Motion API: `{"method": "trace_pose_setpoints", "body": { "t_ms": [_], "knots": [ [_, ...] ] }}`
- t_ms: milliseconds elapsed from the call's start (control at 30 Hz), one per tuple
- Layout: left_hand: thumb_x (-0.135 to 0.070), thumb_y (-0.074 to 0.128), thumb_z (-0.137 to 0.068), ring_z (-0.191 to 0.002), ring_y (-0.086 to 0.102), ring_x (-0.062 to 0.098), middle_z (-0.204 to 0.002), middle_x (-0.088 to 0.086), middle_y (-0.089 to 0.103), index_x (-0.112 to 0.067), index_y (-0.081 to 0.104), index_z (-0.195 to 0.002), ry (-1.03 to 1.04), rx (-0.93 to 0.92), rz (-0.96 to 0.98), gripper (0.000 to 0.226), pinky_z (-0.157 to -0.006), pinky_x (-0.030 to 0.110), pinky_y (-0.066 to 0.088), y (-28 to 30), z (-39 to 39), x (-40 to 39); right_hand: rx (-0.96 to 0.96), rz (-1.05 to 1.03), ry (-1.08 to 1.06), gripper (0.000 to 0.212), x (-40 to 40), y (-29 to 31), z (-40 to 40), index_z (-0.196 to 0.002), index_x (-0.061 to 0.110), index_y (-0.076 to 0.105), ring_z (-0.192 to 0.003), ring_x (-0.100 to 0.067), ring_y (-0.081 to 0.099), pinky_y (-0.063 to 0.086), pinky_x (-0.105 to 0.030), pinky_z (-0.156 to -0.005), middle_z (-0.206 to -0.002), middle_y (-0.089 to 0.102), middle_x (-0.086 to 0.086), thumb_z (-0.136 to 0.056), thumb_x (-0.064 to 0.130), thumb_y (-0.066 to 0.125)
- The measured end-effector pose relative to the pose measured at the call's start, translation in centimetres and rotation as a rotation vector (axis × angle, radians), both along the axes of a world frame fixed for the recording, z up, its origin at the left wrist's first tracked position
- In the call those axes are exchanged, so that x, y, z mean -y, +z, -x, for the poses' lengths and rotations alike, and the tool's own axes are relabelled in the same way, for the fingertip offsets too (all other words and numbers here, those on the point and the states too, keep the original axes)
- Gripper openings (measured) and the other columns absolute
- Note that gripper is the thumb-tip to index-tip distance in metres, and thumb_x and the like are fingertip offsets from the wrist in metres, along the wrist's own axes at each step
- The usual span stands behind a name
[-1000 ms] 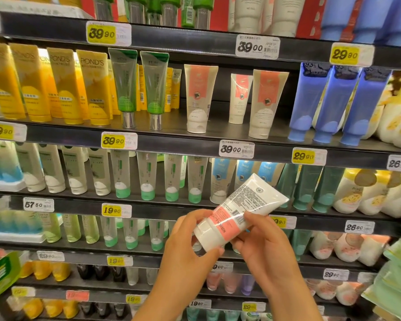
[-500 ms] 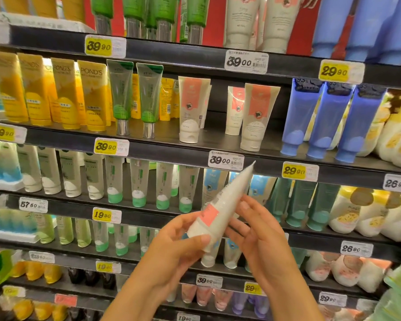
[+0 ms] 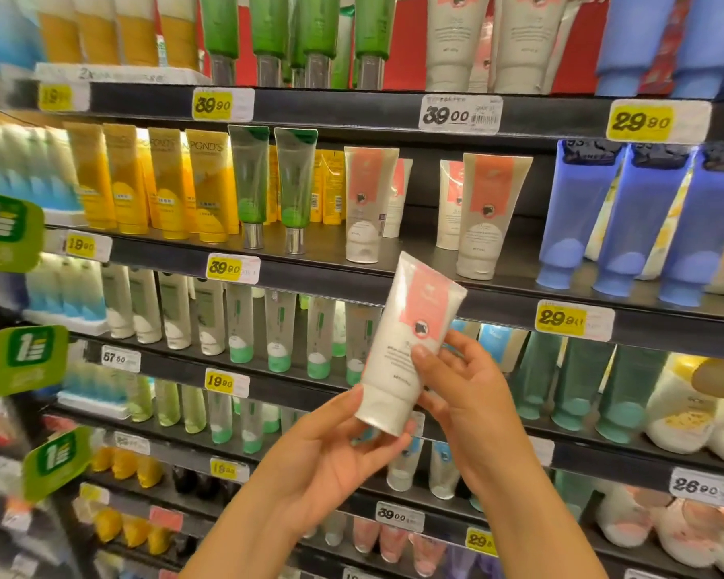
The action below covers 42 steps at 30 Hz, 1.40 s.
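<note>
A white tube with a pink label (image 3: 410, 340) stands cap-down in front of the shelves, its front label facing me. My left hand (image 3: 331, 457) holds its white cap end from below, fingers curled round the cap. My right hand (image 3: 465, 394) grips the tube's lower body from the right, thumb across the front. Matching white-and-pink tubes (image 3: 492, 215) stand on the shelf just above, with a gap between them.
Dark store shelves (image 3: 498, 302) carry rows of tubes: yellow tubes (image 3: 210, 190), green tubes (image 3: 249, 181), blue tubes (image 3: 577, 219). Yellow and white price tags (image 3: 460, 114) line the shelf edges. Green promo flags (image 3: 26, 357) stick out at the left.
The tube was turned over from its printed back to its pink front and raised nearly upright, cap down. Both hands kept hold of it. The view shifted closer and upward along the shelves.
</note>
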<state>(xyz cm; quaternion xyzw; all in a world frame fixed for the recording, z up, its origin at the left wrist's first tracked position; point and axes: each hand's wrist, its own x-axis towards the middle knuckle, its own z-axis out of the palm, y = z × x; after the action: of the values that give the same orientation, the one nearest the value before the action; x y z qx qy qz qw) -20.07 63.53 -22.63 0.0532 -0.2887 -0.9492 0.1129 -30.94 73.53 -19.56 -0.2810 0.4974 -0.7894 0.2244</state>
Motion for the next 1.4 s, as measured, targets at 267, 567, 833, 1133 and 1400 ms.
{"method": "trace_pose_setpoints", "body": {
  "t_ms": [267, 567, 833, 1133, 1400],
  "knots": [
    [-0.009, 0.094, -0.039, -0.089, 0.067, 0.042, -0.107, 0.033, 0.064, 0.007, 0.067, -0.103, -0.026, 0.001, 0.044, 0.071, -0.063, 0.041, 0.059, 2.5, 1.2, 0.9, 0.074, -0.003, 0.043, 0.05, 1.6, 2.2, 1.3, -0.113, 0.01, 0.056, -0.086, -0.02, 0.07, 0.055, -0.028, -0.065, -0.1, 0.073, -0.009, -0.066, 0.026, 0.068],
    [-0.012, 0.067, -0.073, -0.099, 0.066, 0.04, -0.11, 0.031, 0.064, 0.008, 0.062, -0.106, 0.007, -0.04, 0.227, 0.038, -0.074, 0.043, 0.058, 4.9, 4.3, 5.0, -0.042, -0.047, 0.096, 0.042, 4.2, 4.6, 3.2, -0.104, 0.008, 0.061, -0.078, -0.019, 0.072, 0.056, -0.023, -0.058, -0.088, 0.075, -0.007, -0.066, 0.026, 0.066],
    [-0.024, 0.069, -0.072, -0.091, 0.07, 0.025, -0.103, 0.016, 0.071, -0.001, 0.061, -0.107, 0.052, -0.059, 0.69, 0.043, -0.077, 0.03, 0.057, 7.9, 7.9, 9.7, -0.263, -0.117, -0.069, 0.05, 7.4, 7.0, 6.0, -0.11, 0.016, 0.063, -0.092, -0.021, 0.071, 0.056, -0.039, -0.08, -0.099, 0.074, -0.003, -0.063, 0.031, 0.072],
    [-0.022, 0.074, -0.076, -0.084, 0.065, -0.001, -0.098, -0.009, 0.065, -0.033, 0.059, -0.092, 0.662, 0.047, 1.189, 0.024, -0.071, 0.014, 0.051, 9.9, 11.0, 16.3, -0.402, -0.073, -0.365, 0.039, 10.6, 8.2, 8.8, -0.11, 0.026, 0.061, -0.087, -0.004, 0.068, 0.055, -0.018, -0.067, -0.095, 0.073, 0.008, -0.077, 0.011, 0.073],
    [-0.028, 0.076, -0.074, -0.092, 0.057, -0.001, -0.104, -0.02, 0.054, -0.038, 0.035, -0.118, 0.591, 0.112, 1.407, 0.06, -0.068, 0.01, 0.043, 10.4, 13.1, 16.5, -0.563, -0.191, -0.523, 0.054, 11.8, 7.3, 9.7, -0.11, 0.042, 0.046, -0.088, 0.012, 0.06, 0.048, -0.005, -0.064, -0.104, 0.062, 0.017, -0.077, 0.008, 0.073]
  ]
}}
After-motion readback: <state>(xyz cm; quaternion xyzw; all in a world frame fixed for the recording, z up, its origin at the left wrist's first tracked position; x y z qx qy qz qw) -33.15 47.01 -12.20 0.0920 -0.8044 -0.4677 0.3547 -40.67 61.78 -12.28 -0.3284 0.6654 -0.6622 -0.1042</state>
